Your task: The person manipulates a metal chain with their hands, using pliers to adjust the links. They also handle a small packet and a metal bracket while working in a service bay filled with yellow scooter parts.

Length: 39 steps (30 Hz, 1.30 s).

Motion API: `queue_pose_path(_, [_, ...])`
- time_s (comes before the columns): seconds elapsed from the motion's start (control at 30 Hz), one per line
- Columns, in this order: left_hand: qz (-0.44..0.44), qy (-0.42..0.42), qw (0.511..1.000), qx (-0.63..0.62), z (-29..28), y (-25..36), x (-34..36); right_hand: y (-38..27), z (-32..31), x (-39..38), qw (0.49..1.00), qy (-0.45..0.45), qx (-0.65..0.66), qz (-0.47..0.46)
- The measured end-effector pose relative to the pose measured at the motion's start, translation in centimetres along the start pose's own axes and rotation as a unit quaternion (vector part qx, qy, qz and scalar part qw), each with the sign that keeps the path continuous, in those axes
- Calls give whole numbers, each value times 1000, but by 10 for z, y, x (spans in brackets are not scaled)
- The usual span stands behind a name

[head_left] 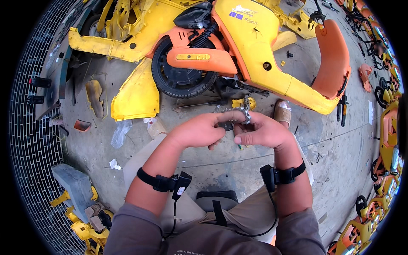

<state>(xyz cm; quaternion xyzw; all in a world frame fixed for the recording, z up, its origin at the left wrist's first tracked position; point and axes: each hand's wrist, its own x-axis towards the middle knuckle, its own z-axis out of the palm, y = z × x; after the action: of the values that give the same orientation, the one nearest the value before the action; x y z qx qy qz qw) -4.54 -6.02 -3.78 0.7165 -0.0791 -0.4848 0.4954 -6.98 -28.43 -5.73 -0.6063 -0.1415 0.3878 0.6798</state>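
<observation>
My left hand (pixel 202 130) and my right hand (pixel 262 131) meet in front of me, above the floor between my feet. A metal-link chain (pixel 247 115) runs along the fingers where they meet; both hands are closed on it. My left index finger reaches across to the right hand, and its other fingers are curled. My right thumb points inward, below the chain. A small dark piece (pixel 227 126) shows between the hands; which hand holds it, if either, I cannot tell. Just beyond lies an orange and yellow scooter (pixel 255 46) on its side, its black-tyred wheel (pixel 180 70) facing me.
Yellow body panels (pixel 138 91) lie left of the wheel. A screwdriver (pixel 204 103) and a yellow round part (pixel 251 103) rest on the floor beyond my hands. A grey block (pixel 76 187) stands at the lower left. Several scooters (pixel 389 127) line the right side.
</observation>
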Motion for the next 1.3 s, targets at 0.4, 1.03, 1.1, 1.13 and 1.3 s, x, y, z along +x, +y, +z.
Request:
queue_pose_path(0.4, [27,-42,994,-99,-12,-12,-7,11,-8,4,992,101,-76,26])
queue_pose_path(1.03, [43,175,984,-7,-11,-19,-4,4,2,13,992,108,56,18])
queue_pose_path(1.1, [44,162,986,20,-11,-20,-3,4,2,13,991,114,70,5])
queue_pose_path(1.13, [45,155,986,34,-10,-22,-1,3,2,14,990,120,76,3])
queue_pose_path(1.3, [113,130,984,47,-7,-35,7,4,5,18,980,180,80,-16])
